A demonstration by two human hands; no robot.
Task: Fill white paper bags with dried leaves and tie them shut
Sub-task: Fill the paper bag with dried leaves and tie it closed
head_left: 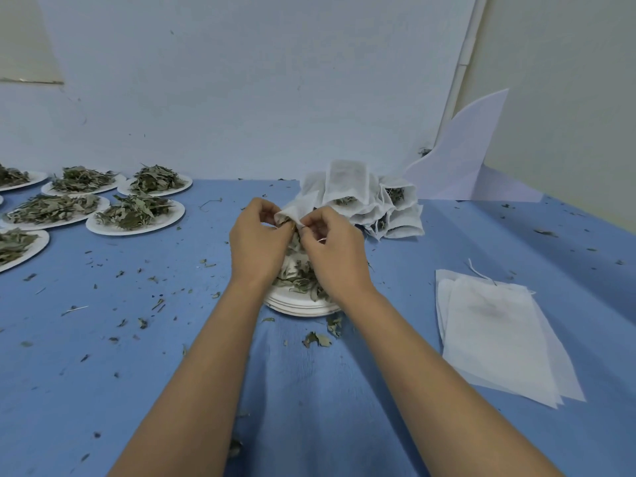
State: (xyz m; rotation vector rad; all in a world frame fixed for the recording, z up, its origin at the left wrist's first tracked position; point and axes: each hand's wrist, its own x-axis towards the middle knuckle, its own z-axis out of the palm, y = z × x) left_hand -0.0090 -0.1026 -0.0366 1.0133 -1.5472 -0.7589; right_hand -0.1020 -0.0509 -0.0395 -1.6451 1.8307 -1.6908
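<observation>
1. Centrally, a small white paper bag (296,211) is pinched at its mouth by the curled fingers of the left hand (256,242) and the right hand (333,251), above a stack of round white paper plates (303,308) bearing dried green leaves (298,280).
2. Filled white bags (364,197) are heaped just behind.
3. Flat empty bags (495,335) are laid rightward on the blue table (137,373).

Soft, even, cool-toned light fills the scene, throwing only faint shadows on the blue table (103,390). The wide lens bends the wall (241,80) and table edges; the centre looks sharp, the corners slightly softer.
</observation>
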